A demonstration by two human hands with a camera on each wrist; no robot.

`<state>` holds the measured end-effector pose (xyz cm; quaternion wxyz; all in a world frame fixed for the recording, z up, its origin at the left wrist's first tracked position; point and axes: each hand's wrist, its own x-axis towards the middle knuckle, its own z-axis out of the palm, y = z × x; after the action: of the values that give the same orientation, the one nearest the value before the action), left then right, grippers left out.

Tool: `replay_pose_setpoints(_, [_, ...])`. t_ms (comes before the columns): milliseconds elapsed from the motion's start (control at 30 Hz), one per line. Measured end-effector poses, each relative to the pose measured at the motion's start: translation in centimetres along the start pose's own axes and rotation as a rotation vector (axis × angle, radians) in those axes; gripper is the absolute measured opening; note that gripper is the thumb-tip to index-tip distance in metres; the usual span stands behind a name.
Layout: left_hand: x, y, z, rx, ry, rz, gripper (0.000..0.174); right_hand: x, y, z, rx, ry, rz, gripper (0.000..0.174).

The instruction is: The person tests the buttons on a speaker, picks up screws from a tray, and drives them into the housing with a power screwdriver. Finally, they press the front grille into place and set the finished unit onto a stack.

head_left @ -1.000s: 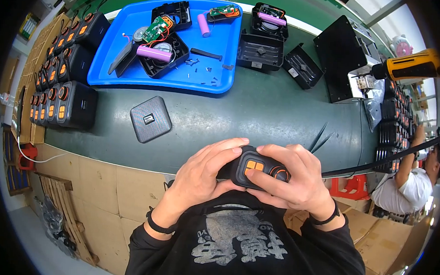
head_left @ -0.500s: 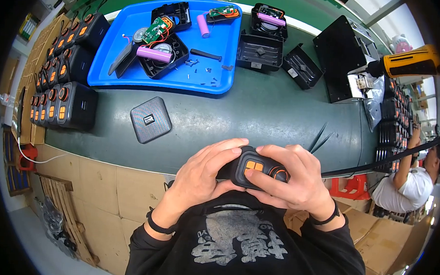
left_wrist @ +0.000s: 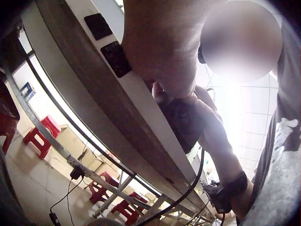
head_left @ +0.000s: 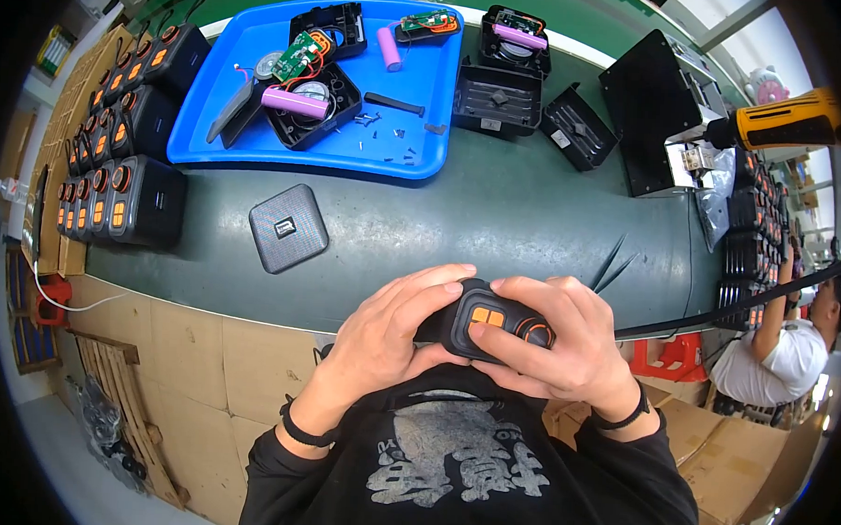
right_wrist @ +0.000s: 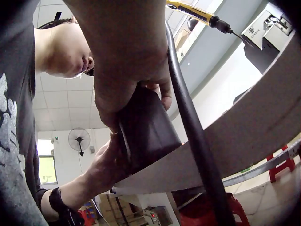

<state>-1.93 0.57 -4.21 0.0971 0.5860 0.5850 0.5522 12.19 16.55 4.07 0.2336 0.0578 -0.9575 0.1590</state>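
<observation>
At the table's front edge both hands hold a small black portable speaker [head_left: 465, 328] with orange buttons and an orange-ringed knob. My left hand [head_left: 387, 324] grips its left side, fingers over the top and thumb beneath. On the other side my right hand [head_left: 567, 339] wraps round the knob end, a finger lying at the orange buttons. In the right wrist view the speaker's dark casing [right_wrist: 146, 127] shows under the right hand; its far faces are hidden. A square grey mesh-covered speaker piece [head_left: 289, 228] lies on the table to the left.
A blue tray [head_left: 192, 126] holds opened casings, pink batteries, circuit boards and screws. Black shells [head_left: 499, 99] lie right of it. Finished-looking speakers [head_left: 151, 199] are stacked at left. Tweezers [head_left: 613, 263] lie right of the hands, and a yellow electric screwdriver [head_left: 793, 121] hangs at right.
Both hands and the speaker keep the same place and grip. Only the other person at the far right shifts an arm slightly.
</observation>
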Motion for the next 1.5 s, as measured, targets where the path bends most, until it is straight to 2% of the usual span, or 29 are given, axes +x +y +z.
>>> replay_pose_setpoints(1500, [-0.09,-0.05,-0.01,0.011,-0.006,-0.002,0.076,0.02,-0.09,-0.02,0.004,0.003,0.001,0.029])
